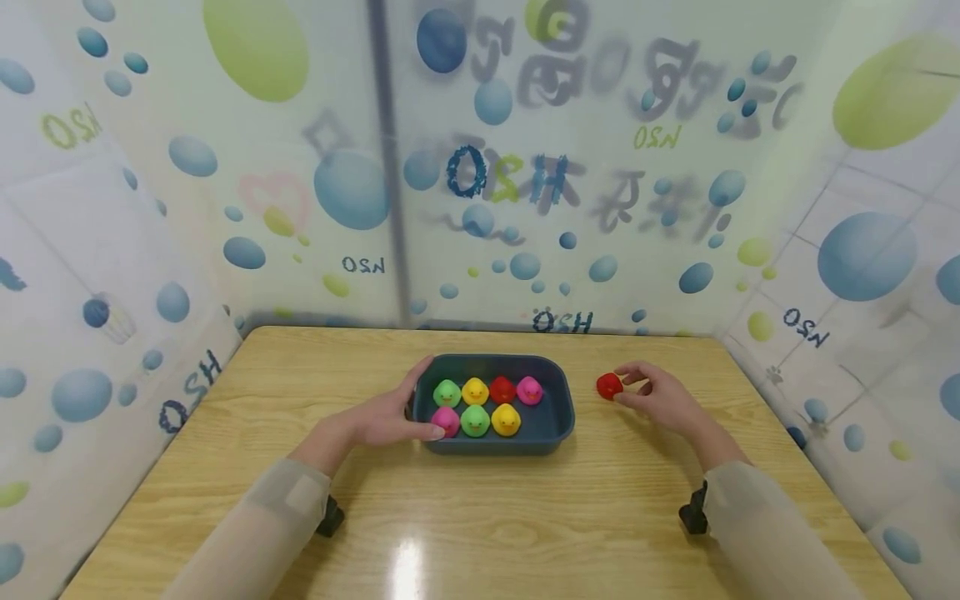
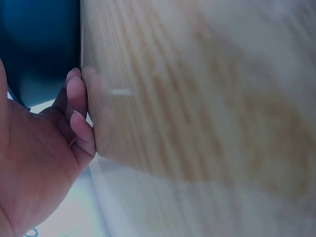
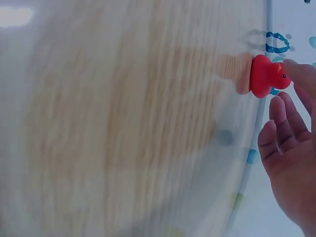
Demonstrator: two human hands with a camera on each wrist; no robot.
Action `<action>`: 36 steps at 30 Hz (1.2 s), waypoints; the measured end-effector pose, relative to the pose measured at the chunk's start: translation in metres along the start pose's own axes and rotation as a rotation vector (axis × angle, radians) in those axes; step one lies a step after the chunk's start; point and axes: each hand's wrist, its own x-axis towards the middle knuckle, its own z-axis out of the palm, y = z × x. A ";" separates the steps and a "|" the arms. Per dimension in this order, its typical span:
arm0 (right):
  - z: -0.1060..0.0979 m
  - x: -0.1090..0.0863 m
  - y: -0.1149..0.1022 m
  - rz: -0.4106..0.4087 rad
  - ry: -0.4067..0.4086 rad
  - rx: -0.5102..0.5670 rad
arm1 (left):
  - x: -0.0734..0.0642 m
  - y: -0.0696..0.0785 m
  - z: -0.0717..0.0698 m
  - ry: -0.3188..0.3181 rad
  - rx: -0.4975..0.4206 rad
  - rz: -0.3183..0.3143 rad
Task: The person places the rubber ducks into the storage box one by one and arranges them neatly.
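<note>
A dark blue tray (image 1: 558, 408) holds several small rubber ducks in two rows. Green, yellow, red and pink ducks make up the back row; pink, green and yellow ones stand in front. My left hand (image 1: 382, 417) grips the tray's left end, its thumb over the front left corner and partly covering the front pink duck (image 1: 447, 419). Curled fingers (image 2: 76, 94) show beside the tray wall in the left wrist view. A red rubber duck (image 3: 266, 75) stands upright on the table, right of the tray. Around its head, my right hand (image 1: 663, 402) has thumb and forefinger spread; firm contact is unclear.
The wooden table (image 1: 480, 517) ends at a patterned translucent curtain (image 1: 480, 283) behind the tray. Similar patterned panels stand at the left and right. Dark wrist cameras (image 1: 696, 510) sit under both sleeves.
</note>
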 end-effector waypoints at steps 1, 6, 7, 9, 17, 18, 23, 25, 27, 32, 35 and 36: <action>0.001 0.001 -0.001 0.008 0.003 0.000 | 0.000 0.000 0.000 0.000 0.000 -0.001; 0.004 0.006 -0.002 0.035 -0.002 0.011 | 0.001 -0.002 0.000 0.000 0.001 -0.001; 0.004 0.007 -0.001 0.045 -0.002 0.017 | 0.001 -0.002 0.000 0.000 0.001 -0.001; 0.006 0.008 -0.001 0.056 -0.004 0.021 | 0.001 -0.002 0.000 0.001 0.004 -0.003; 0.012 0.010 -0.002 0.075 0.034 -0.011 | 0.000 0.000 0.000 -0.004 -0.004 -0.004; 0.012 0.010 -0.002 0.078 0.040 -0.018 | 0.000 0.000 0.000 -0.004 -0.008 -0.003; 0.015 0.013 -0.002 0.084 0.048 -0.041 | 0.000 0.001 0.000 -0.003 -0.013 0.000; 0.014 0.013 -0.002 0.083 0.045 -0.044 | 0.000 0.000 0.000 -0.002 -0.013 0.002; 0.014 0.013 -0.002 0.082 0.038 -0.043 | 0.000 0.000 0.000 0.000 -0.011 0.001; 0.013 0.012 -0.003 0.095 0.028 -0.035 | 0.000 -0.001 0.000 0.002 0.000 -0.006; 0.013 0.012 -0.003 0.102 0.030 -0.043 | 0.000 -0.001 0.000 0.000 0.001 -0.006; 0.013 0.012 -0.003 0.100 0.029 -0.048 | 0.000 -0.001 0.000 0.000 0.001 -0.005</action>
